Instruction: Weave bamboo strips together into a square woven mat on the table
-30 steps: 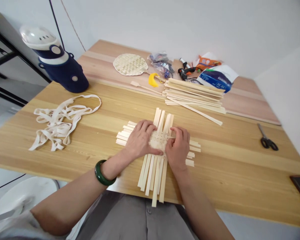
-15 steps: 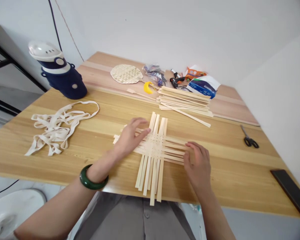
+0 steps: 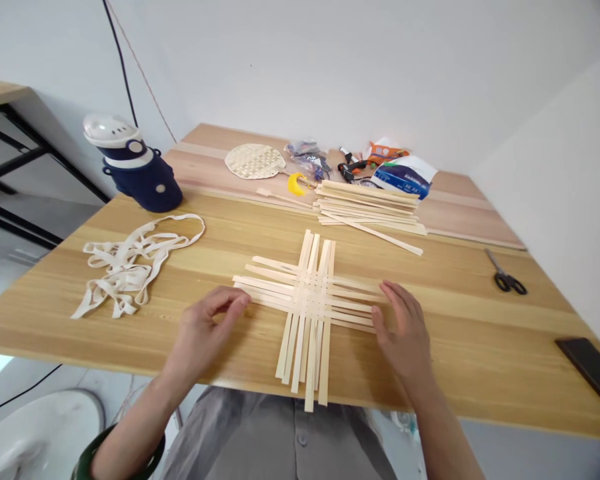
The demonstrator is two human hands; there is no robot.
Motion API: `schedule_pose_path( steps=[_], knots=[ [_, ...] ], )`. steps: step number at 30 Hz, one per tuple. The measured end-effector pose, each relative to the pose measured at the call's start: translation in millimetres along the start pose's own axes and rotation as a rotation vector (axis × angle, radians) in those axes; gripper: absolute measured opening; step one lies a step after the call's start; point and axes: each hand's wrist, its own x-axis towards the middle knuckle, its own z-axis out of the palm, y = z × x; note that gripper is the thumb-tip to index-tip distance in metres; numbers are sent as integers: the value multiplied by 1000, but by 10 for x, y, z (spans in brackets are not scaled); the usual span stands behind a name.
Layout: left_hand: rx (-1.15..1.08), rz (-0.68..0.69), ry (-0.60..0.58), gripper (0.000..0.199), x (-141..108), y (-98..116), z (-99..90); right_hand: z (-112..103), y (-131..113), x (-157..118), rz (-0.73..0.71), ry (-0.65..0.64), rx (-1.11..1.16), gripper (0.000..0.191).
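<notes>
Pale flat strips [image 3: 307, 293] cross over and under each other in a woven centre on the wooden table, their loose ends reaching out on four sides. My left hand [image 3: 205, 327] is at the left ends, thumb and forefinger pressed together at the tip of a lower strip. My right hand [image 3: 403, 327] rests by the right ends, its fingers apart and curved around the strip tips, holding none of them. A green bangle [image 3: 85, 460] is on my left forearm.
Behind lie a stack of strips [image 3: 370, 205], a woven fan [image 3: 255, 161], a yellow crescent [image 3: 296, 184], a glue gun [image 3: 350, 170] and a blue packet [image 3: 405, 179]. White tape [image 3: 130, 263] and a navy bottle [image 3: 145, 180] are left; scissors [image 3: 507, 280] and a black object [image 3: 590, 370] right.
My left hand has moved left and down from the woven centre to the left strip ends. My right hand has stayed nearly in place. The view has shifted slightly.
</notes>
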Motion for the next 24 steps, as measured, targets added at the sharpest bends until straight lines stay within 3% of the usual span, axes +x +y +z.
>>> schedule_pose_path(
  steps=[5,12,24],
  knots=[
    [117,181,-113,25,-163,27,205,108,107,221,12,-137,58,36],
    [184,234,-177,24,-191,28,288,66,72,404,44,-435,5,38],
    [211,218,-192,22,-233,47,309,45,-67,486,166,-457,99,31]
  ],
)
